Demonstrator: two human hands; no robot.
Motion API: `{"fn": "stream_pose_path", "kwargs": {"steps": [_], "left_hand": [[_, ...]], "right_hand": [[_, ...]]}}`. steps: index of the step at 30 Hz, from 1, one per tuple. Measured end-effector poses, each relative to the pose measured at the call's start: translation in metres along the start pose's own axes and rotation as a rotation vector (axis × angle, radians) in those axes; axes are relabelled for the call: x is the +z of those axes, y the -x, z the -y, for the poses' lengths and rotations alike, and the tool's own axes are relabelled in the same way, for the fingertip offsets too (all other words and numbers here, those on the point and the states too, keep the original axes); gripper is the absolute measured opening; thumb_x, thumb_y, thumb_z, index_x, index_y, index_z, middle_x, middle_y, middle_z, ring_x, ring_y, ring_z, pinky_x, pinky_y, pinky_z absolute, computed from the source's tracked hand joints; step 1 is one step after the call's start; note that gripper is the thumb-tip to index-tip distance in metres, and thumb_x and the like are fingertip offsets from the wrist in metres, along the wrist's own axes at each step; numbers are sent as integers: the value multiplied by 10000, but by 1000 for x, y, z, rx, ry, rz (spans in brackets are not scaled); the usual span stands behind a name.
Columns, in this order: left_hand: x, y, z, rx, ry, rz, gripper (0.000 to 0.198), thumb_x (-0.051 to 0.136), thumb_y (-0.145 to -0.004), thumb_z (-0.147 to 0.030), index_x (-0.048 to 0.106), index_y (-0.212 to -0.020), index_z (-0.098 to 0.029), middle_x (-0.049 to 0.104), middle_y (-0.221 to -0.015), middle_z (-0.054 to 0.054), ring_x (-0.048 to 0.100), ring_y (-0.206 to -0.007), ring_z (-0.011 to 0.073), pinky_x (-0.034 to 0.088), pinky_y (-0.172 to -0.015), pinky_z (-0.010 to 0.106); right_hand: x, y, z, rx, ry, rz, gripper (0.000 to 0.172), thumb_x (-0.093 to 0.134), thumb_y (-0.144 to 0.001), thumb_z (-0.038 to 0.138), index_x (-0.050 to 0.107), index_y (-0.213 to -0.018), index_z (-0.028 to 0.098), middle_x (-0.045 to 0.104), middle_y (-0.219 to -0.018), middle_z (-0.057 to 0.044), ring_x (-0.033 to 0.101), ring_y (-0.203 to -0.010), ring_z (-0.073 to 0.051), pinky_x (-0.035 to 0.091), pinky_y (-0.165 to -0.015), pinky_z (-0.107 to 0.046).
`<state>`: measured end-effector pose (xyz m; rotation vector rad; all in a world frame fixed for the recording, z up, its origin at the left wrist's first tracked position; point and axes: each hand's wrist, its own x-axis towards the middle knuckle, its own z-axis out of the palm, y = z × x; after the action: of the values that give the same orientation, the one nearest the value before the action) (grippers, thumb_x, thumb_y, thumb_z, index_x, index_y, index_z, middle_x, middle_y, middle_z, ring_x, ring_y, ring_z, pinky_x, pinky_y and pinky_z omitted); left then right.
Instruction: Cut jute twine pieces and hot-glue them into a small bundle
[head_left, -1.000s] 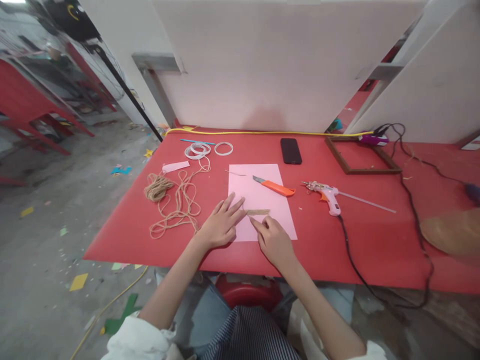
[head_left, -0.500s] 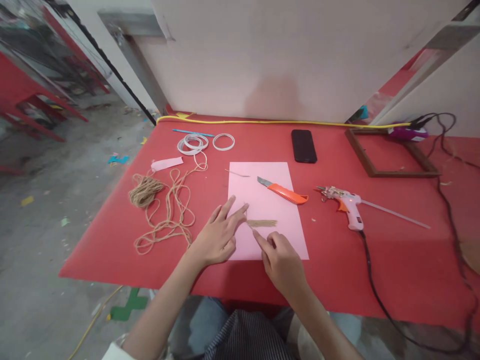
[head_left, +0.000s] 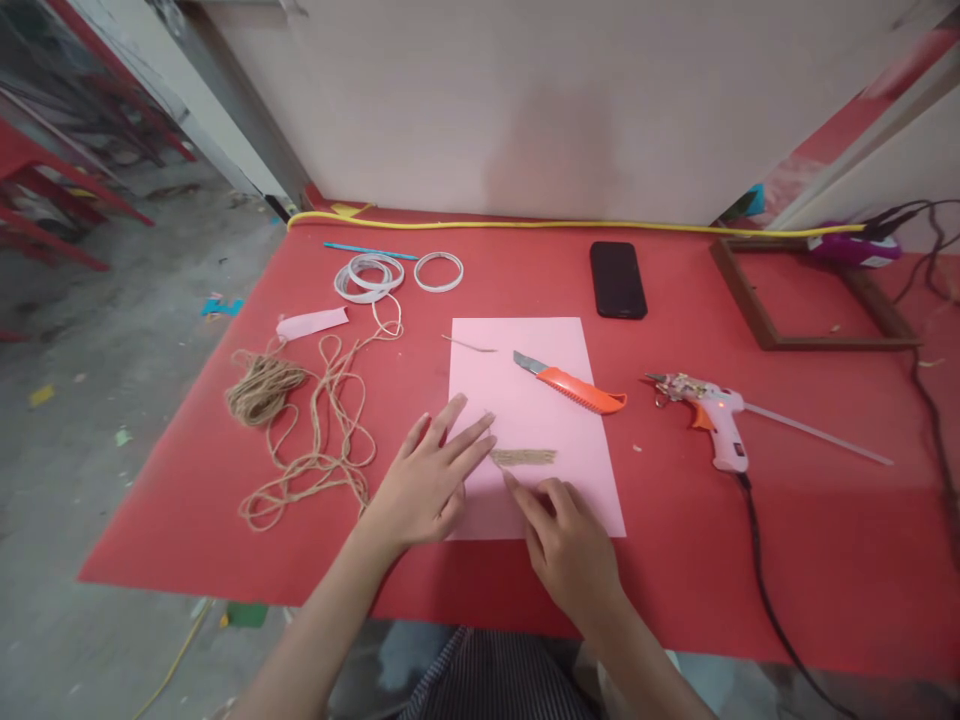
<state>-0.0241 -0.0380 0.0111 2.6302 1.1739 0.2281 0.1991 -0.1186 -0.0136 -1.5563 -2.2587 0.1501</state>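
Observation:
A pink paper sheet (head_left: 555,420) lies on the red table (head_left: 750,560). On it rests a short bundle of cut twine pieces (head_left: 525,457). My left hand (head_left: 427,480) lies flat with fingers spread on the sheet's left edge, its fingertips close to the bundle's left end. Just below the bundle is my right hand (head_left: 566,540), its index finger stretched toward the bundle's left end and the other fingers curled; nothing shows in it. An orange utility knife (head_left: 574,384) lies on the sheet's upper right.
Loose jute twine (head_left: 300,420) is piled at the left, beside white rings (head_left: 375,275) and a pink paper strip (head_left: 311,323). A black phone (head_left: 617,279), a wooden frame (head_left: 814,300) and a corded pink glue gun (head_left: 712,412) lie to the right. A yellow cable (head_left: 525,224) runs along the back.
The camera has tilted down and moved closer, so the table fills more of the view. Both hands stay by the twine bundle, almost unmoved.

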Motion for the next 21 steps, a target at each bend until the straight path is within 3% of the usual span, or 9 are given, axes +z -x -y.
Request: {"fn": "stream_pose_path", "kwargs": {"steps": [6,11,17,21], "left_hand": [[-5,1,0,30,-100,-58,609,412,-866,-261,553,-1457,-244,445,-1602,-7,261,-1547,301,257,-1188,495],[-7,3,-2,48,-179,-36,634,408,-873,-245,522,-1496,-219,497,-1566,4,376,-1484,296,398,-1064,456],[-7,6,-6,32,-265,7,623,393,-905,-242,495,-1519,-203,396,-1629,-6,350,-1494,290,420,-1034,436],[-6,7,-11,19,-297,35,611,381,-918,-242,501,-1514,-182,429,-1612,4,366,-1480,278,415,-1040,416]], "right_hand": [[1,1,-1,16,-8,4,545,486,-944,90,578,-1457,250,609,-905,-77,598,-812,-194,530,-669,-303],[0,1,0,6,-1,2,581,493,-937,87,541,-1492,250,600,-894,-74,585,-790,-197,525,-646,-310],[2,1,-1,13,-4,10,604,487,-933,76,530,-1500,280,586,-877,-69,572,-798,-200,518,-668,-312],[2,0,-2,9,-9,-1,555,478,-924,70,600,-1433,253,575,-852,-64,558,-788,-198,499,-655,-306]]}}
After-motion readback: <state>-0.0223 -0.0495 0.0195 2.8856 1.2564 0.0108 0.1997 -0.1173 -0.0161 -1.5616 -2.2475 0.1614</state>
